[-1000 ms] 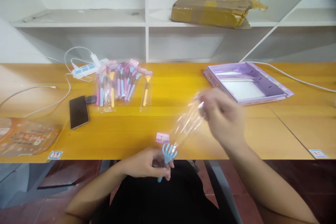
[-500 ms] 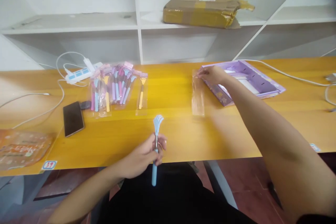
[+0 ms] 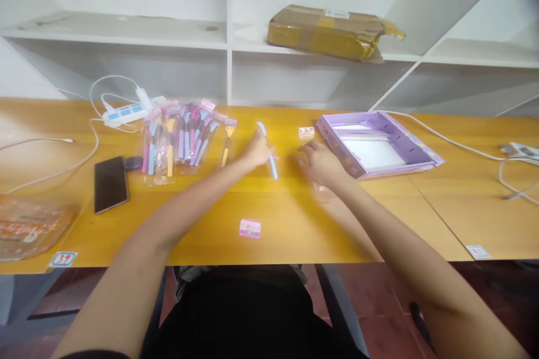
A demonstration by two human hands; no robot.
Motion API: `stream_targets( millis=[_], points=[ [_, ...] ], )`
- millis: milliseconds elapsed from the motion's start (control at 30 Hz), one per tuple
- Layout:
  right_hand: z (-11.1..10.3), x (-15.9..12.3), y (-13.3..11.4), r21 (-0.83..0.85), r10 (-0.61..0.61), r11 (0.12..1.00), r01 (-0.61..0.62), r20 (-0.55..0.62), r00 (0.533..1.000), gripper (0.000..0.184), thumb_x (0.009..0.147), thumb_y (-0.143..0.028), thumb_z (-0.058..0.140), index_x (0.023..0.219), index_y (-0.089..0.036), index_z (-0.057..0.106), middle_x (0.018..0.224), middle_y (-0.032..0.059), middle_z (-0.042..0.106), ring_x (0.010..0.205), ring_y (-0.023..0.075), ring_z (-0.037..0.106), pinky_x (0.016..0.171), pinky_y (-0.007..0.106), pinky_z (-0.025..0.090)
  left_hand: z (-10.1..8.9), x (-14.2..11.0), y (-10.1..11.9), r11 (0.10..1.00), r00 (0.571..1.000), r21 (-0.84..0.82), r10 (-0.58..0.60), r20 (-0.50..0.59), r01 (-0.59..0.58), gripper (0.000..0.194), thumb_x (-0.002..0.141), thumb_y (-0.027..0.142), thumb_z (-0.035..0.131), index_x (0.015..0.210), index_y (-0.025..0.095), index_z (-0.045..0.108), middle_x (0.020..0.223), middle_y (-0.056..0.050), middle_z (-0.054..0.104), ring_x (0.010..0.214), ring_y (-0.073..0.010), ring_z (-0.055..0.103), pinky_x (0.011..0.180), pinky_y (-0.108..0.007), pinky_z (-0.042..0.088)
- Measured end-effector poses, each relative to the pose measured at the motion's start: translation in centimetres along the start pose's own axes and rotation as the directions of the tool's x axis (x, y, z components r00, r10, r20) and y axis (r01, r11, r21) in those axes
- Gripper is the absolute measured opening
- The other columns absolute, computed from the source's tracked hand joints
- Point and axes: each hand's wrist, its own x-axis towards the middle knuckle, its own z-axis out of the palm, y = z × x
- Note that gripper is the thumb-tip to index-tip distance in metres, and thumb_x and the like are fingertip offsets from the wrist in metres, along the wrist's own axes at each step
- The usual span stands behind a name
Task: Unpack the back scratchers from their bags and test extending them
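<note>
My left hand (image 3: 257, 149) is closed around a small light-blue back scratcher (image 3: 273, 168), lying slanted just over or on the tabletop; the hand hides its middle. My right hand (image 3: 320, 162) lies over a clear plastic bag (image 3: 306, 133), whose top end shows beyond the fingers. Motion smears those fingers, so I cannot tell whether they grip the bag. A small pink card (image 3: 250, 229) rests near the table's front edge. Left of my left hand, several bagged back scratchers (image 3: 196, 137) lie in a pile, with a yellow one (image 3: 225, 151) at its right side.
A purple open box (image 3: 404, 123) with a purple back scratcher inside stands at right. On the left are a phone (image 3: 110, 184), a power strip (image 3: 128, 113), cables and an orange-printed bag (image 3: 33, 227). A taped carton (image 3: 324, 31) sits on the shelf (image 3: 143, 33).
My left hand has carried the blue back scratcher forward from the table's front edge. My right hand has come back from the bag's top to its middle. The pink card now shows.
</note>
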Motion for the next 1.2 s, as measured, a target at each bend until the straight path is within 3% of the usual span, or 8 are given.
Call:
stream_targets(
  millis=[100,267,333,467,600,700,900,1200],
  points=[
    [1.5,-2.7,-1.2,0.162,0.027,0.986,-0.031,0.026,0.999,0.044,0.103,-0.061,0.061,0.107,-0.019,0.070,0.107,0.0136,0.070,0.094,0.0266,0.067,0.091,0.042,0.057,2.0,-1.5,-0.2,1.000,0.988,0.003,0.025,0.151,-0.026,0.026,0.106,0.007,0.061,0.130,0.015,0.054,0.097,-0.003,0.070,0.064,-0.0105,0.074,0.070,-0.025,0.062],
    [3.0,-5.6,-3.6,0.483,0.078,0.869,-0.103,0.072,0.994,0.069,0.099,-0.090,0.047,0.082,-0.024,0.053,0.063,-0.0039,0.045,0.051,0.0120,0.038,0.049,0.027,0.036,2.2,-8.2,-0.7,0.926,0.855,0.172,0.225,0.468,-0.337,0.035,0.107,0.018,0.062,0.142,0.018,0.058,0.103,-0.007,0.078,0.070,-0.0165,0.075,0.073,-0.032,0.061],
    [3.2,-6.5,-4.8,0.598,0.098,0.795,-0.104,0.041,0.994,0.066,0.097,-0.089,0.057,0.082,-0.025,0.050,0.060,-0.0079,0.036,0.048,0.0098,0.032,0.047,0.026,0.030,1.4,-10.7,-0.6,0.806,0.838,0.348,0.300,0.456,-0.479,0.048,0.110,0.022,0.059,0.156,0.018,0.047,0.114,-0.011,0.078,0.084,-0.0219,0.078,0.081,-0.035,0.060],
    [3.1,-8.3,-6.9,0.822,0.154,0.561,-0.098,0.012,0.988,0.057,0.094,-0.074,0.076,0.083,-0.025,0.049,0.060,-0.0096,0.033,0.048,0.0090,0.029,0.047,0.025,0.023,-0.5,-13.7,-0.6,0.531,0.895,0.721,0.291,0.339,-0.445,0.030,0.114,0.022,0.049,0.142,0.011,0.053,0.108,-0.014,0.077,0.090,-0.0260,0.076,0.081,-0.037,0.058],
    [3.3,-10.5,-8.2,0.739,0.016,0.633,-0.229,0.282,0.959,0.067,0.096,-0.071,0.076,0.068,-0.024,0.039,0.060,-0.0082,0.027,0.054,0.0092,0.021,0.051,0.028,0.017,-1.6,-15.3,-1.0,0.185,0.798,0.817,0.414,0.439,-0.546,0.016,0.110,0.015,0.049,0.103,0.013,0.064,0.102,-0.014,0.072,0.098,-0.0294,0.071,0.085,-0.041,0.058],
    [3.8,-12.3,-9.2,0.732,-0.020,0.615,-0.295,0.388,0.921,0.072,0.099,-0.076,0.068,0.064,-0.024,0.031,0.060,-0.0080,0.021,0.054,0.0096,0.016,0.052,0.030,0.014,-2.2,-16.8,-1.5,0.071,0.743,0.810,0.452,0.494,-0.582,0.007,0.104,0.015,0.059,0.101,0.014,0.065,0.095,-0.011,0.071,0.090,-0.0277,0.069,0.077,-0.038,0.057],
    [3.6,-15.3,-10.9,0.751,-0.104,0.560,-0.350,0.483,0.869,0.072,0.103,-0.075,0.062,0.063,-0.024,0.030,0.060,-0.0082,0.019,0.053,0.0090,0.015,0.051,0.030,0.012,-4.6,-19.9,-1.4,-0.013,0.727,0.812,0.438,0.529,-0.583,0.018,0.099,0.004,0.055,0.089,0.018,0.063,0.073,-0.004,0.064,0.066,-0.0209,0.064,0.056,-0.030,0.046],
    [0.8,-19.0,-11.8,0.636,-0.139,0.724,-0.267,0.514,0.846,0.067,0.110,-0.069,0.053,0.066,-0.022,0.033,0.062,-0.0057,0.024,0.057,0.0099,0.022,0.053,0.029,0.017,-5.3,-24.2,-0.3,0.090,0.724,0.749,0.354,0.592,-0.656,0.018,0.104,0.005,0.053,0.095,0.019,0.062,0.077,-0.004,0.068,0.064,-0.0214,0.067,0.054,-0.030,0.050]
  ],
)
